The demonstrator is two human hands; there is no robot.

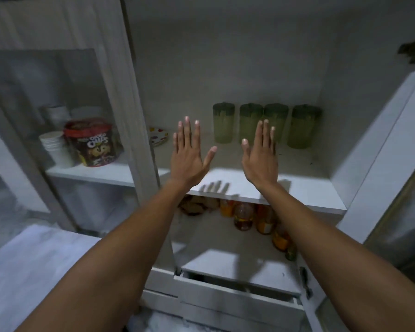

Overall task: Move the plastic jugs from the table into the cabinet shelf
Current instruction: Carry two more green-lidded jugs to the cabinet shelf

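Head view: jugs (264,124) beyond both empty, spread hands (259,156).

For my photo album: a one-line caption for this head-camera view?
Both empty hands, left and right, spread before four green jugs on the cabinet shelf.

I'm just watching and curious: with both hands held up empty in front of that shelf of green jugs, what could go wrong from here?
1. The four green jugs stand close together at the back of the shelf; a reaching right hand might topple one into its neighbours.
2. The left hand is near the patterned plate leaning at the shelf's left side and could nudge it over.
3. The drawer below looks pulled open and could catch a leg.
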